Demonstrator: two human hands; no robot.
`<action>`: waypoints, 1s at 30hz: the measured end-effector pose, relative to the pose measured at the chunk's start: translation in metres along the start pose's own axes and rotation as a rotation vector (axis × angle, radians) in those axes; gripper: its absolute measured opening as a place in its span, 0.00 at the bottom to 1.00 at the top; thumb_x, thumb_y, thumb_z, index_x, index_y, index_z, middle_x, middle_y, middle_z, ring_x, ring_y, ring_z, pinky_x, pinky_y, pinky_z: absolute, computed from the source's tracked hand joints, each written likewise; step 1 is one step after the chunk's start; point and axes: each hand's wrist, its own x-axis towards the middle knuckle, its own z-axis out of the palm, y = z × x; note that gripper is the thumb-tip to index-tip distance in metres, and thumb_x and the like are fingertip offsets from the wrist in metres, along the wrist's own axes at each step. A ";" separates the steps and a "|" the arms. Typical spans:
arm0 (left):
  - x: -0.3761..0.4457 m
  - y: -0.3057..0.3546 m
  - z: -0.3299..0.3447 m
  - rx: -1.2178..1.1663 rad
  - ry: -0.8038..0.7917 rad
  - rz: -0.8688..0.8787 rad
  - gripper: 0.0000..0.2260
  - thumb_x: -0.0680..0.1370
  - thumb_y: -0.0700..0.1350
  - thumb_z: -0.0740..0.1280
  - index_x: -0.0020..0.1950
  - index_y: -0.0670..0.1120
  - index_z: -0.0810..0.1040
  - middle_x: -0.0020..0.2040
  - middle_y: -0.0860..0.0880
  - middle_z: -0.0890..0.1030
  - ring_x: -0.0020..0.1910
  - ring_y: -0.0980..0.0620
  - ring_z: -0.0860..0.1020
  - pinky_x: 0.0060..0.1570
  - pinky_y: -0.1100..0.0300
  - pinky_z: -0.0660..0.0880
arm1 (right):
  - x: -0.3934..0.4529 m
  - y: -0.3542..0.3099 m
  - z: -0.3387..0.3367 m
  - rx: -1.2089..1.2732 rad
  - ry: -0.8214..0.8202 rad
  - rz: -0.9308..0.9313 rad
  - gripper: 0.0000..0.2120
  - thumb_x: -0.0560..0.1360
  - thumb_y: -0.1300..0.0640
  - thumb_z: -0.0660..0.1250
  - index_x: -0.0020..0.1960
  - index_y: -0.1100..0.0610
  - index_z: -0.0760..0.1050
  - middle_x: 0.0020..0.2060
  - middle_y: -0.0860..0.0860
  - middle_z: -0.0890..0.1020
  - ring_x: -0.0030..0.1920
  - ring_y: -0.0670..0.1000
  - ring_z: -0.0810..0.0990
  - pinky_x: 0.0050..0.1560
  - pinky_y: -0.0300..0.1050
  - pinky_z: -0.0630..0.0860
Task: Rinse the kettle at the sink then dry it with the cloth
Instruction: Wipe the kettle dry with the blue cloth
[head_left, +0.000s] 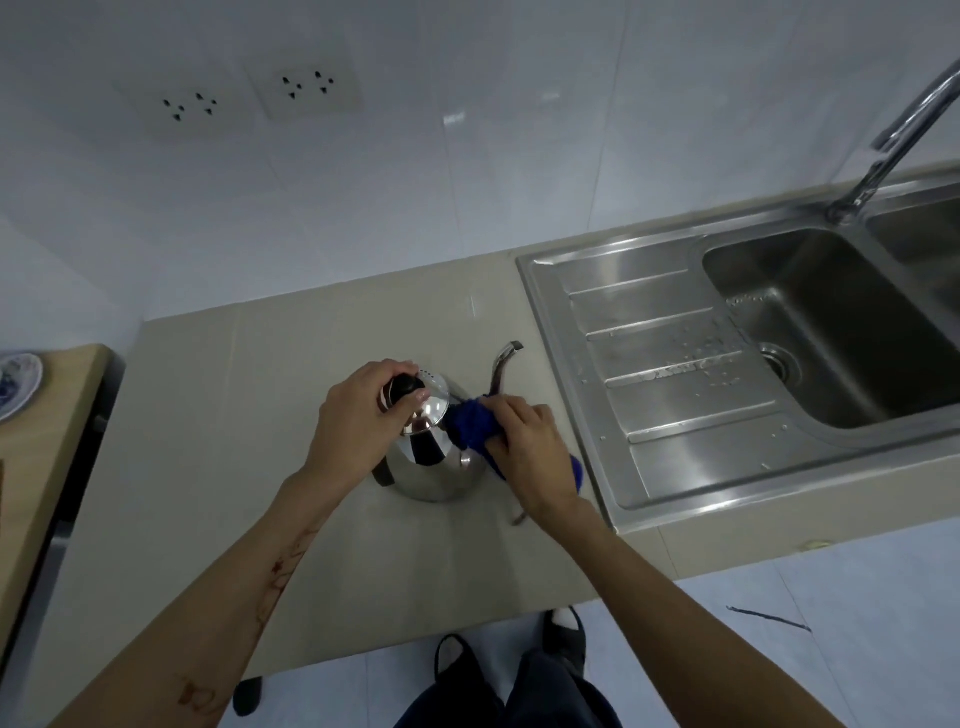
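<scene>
A shiny steel kettle (434, 467) stands upright on the beige counter (218, 441), its thin curved spout (503, 364) pointing away toward the sink. My left hand (358, 415) grips the black knob of its lid from above. My right hand (524, 447) holds a bunched blue cloth (470, 423) pressed against the kettle's right shoulder, at the base of the spout. Part of the cloth hangs down behind my right wrist.
A steel sink (810, 322) with a ribbed, wet draining board (660, 374) lies to the right, its tap (893, 140) at the back. A blue-patterned plate (15, 384) sits on a wooden surface at far left. Wall sockets (249, 96) are above the counter.
</scene>
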 end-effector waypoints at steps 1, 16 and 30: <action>0.000 0.000 0.000 -0.014 -0.003 -0.004 0.13 0.75 0.48 0.71 0.59 0.49 0.80 0.59 0.54 0.82 0.53 0.55 0.78 0.53 0.63 0.72 | 0.003 -0.003 -0.013 -0.075 0.106 -0.108 0.22 0.73 0.65 0.68 0.67 0.57 0.75 0.63 0.54 0.80 0.54 0.59 0.76 0.53 0.55 0.79; 0.003 -0.002 -0.004 -0.071 -0.053 -0.011 0.15 0.75 0.47 0.72 0.60 0.48 0.81 0.58 0.52 0.82 0.53 0.55 0.78 0.55 0.65 0.72 | 0.064 0.010 -0.045 -1.024 -0.229 -0.720 0.25 0.66 0.62 0.76 0.62 0.53 0.78 0.64 0.49 0.79 0.71 0.55 0.70 0.60 0.51 0.72; 0.003 -0.005 -0.001 -0.119 -0.012 -0.020 0.13 0.74 0.46 0.73 0.58 0.48 0.81 0.58 0.54 0.82 0.54 0.57 0.78 0.55 0.70 0.71 | 0.046 0.001 -0.022 0.454 0.523 0.269 0.20 0.70 0.66 0.64 0.61 0.57 0.77 0.53 0.45 0.80 0.53 0.48 0.76 0.57 0.46 0.72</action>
